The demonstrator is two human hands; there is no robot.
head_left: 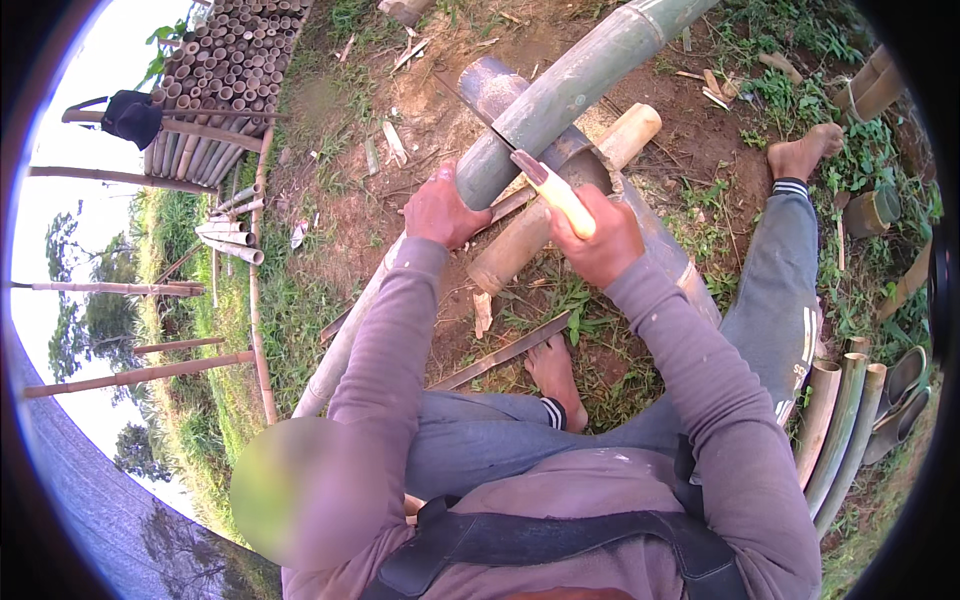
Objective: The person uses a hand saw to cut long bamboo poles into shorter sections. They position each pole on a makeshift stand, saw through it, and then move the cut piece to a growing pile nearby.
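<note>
from where i stand, the left hand (445,212) clasps the near end of the green bamboo pole (590,80), which slants away forward and right; the right hand (605,240), just beside it, grips the saw (530,168) by its handle, blade set across the pole.

Left of the left hand (445,207), chip-strewn ground (345,150) leaves a way through toward a bamboo rail (262,250). Ahead of the right hand (602,235), the green bamboo pole (590,85) and saw blade (470,104) bar passage. Rightward, dirt lies open until the outstretched leg (775,270). Between the forearms, a short bamboo length (510,252), flat strip (505,350) and bare foot (553,375) obstruct.
</note>
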